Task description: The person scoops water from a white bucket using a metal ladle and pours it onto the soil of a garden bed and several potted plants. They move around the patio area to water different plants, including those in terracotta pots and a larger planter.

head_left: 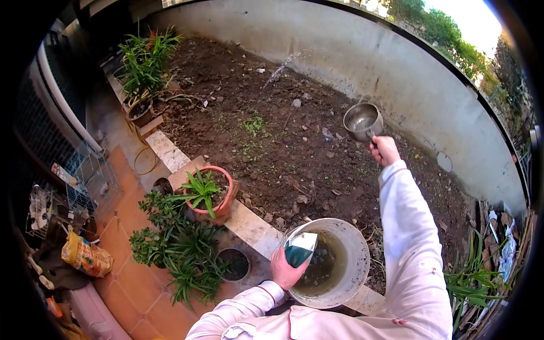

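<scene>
Reaching Far, Holding Close

The right arm (409, 238) stretches out long, and the right hand (386, 151) curls tight at three o'clock. The left arm (245, 306) reaches less far; the left hand (285, 270) curls at six o'clock.

The right hand (386, 152) holds a pot (358, 126) at two o'clock, over soil (317, 164). At six, the left hand (286, 272) holds a packet (300, 250) by the bucket (358, 262). Water (277, 74) splashes at twelve.

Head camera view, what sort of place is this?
Probably a walled garden or yard: a soil bed lies along a pale wall, potted plants stand by its edge, and orange tiles cover the ground alongside.
</scene>
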`<state>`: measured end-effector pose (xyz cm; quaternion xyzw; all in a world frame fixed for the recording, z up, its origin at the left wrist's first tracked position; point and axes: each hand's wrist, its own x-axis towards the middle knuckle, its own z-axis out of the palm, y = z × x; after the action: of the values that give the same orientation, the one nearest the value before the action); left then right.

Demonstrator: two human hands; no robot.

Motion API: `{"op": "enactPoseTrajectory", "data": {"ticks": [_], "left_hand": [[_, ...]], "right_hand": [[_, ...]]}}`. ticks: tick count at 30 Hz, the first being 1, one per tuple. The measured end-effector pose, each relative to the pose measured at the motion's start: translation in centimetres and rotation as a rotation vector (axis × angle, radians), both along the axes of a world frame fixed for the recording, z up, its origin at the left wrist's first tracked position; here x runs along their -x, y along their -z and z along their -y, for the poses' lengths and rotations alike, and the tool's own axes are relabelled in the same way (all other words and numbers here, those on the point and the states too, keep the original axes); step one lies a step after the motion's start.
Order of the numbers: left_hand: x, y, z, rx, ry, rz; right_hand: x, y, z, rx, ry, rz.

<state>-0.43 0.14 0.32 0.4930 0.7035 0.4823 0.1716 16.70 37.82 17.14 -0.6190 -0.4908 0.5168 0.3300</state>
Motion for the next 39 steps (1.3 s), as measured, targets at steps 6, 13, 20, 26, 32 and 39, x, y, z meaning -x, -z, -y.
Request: {"op": "enactPoseTrajectory", "data": {"ticks": [6, 13, 20, 26, 32, 39], "left_hand": [[-0.2, -0.3, -0.2, 0.006, 0.009, -0.015], [-0.1, -0.4, 0.1, 0.029, -0.008, -0.012], [-0.3, -0.4, -0.1, -0.021, -0.007, 0.042], [-0.5, 0.2, -0.2, -0.041, -0.023, 0.006], [-0.3, 0.8, -0.2, -0.045, -0.040, -0.023], [-0.5, -0.1, -0.3, -0.027, -0.033, 0.002]], "right_hand": [[-8.5, 5.7, 10.2, 0.168, -0.044, -0.126], [-12.8, 4.3, 22.7, 0.237, -0.052, -0.349], [-15.8, 0.6, 31.8, 0.351, -0.154, -0.352], [-12.4, 2.6, 34.8, 0.292, -0.396, 0.142], [-8.2, 8.3, 37.1, -0.287, -0.751, 0.925], [-5.2, 11.7, 37.3, -0.334, -0.779, 0.993]]}}
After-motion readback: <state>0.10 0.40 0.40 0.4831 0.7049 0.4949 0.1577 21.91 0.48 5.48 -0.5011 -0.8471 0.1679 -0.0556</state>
